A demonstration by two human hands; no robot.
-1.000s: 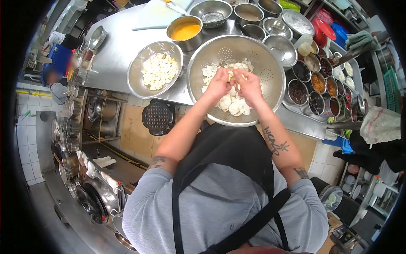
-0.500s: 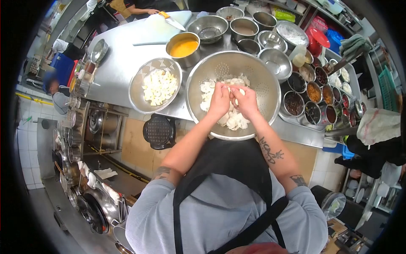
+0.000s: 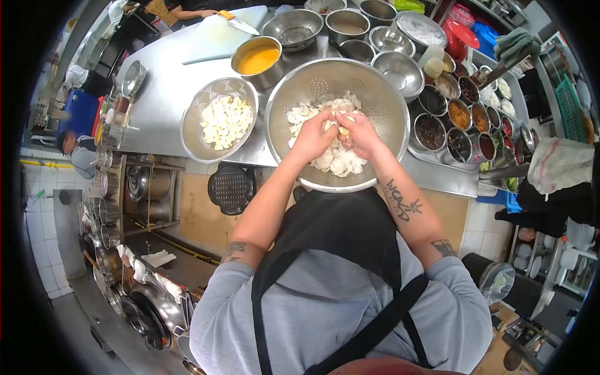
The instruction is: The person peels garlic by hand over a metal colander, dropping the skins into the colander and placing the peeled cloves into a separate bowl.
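Both my hands are together over a large perforated steel bowl (image 3: 390, 122), fingers pinched and fingertips meeting. In my right hand (image 3: 359, 134) a small pale-yellow piece (image 3: 344, 131) shows, which looks like a garlic clove. My left hand (image 3: 314, 134) is closed at the fingertips against the right one; what it pinches is hidden. Beneath them lie whitish, papery pieces (image 3: 340, 164) that look like garlic with its skin. To the left, a steel colander (image 3: 190, 128) holds many cream-yellow pieces (image 3: 226, 122) resembling peeled cloves.
Behind the colander stands a pot of orange liquid (image 3: 259, 60). A cutting board (image 3: 219, 37) with a knife (image 3: 244, 26) lies at the back, near another person's arm (image 3: 190, 14). Steel bowls (image 3: 397, 72) and several ingredient containers (image 3: 430, 131) crowd the right. A black stool (image 3: 231, 187) is below.
The view has shifted slightly, moving the bowls a little up and left in the picture. My fingers have turned, and a yellowish piece now shows at my right hand.
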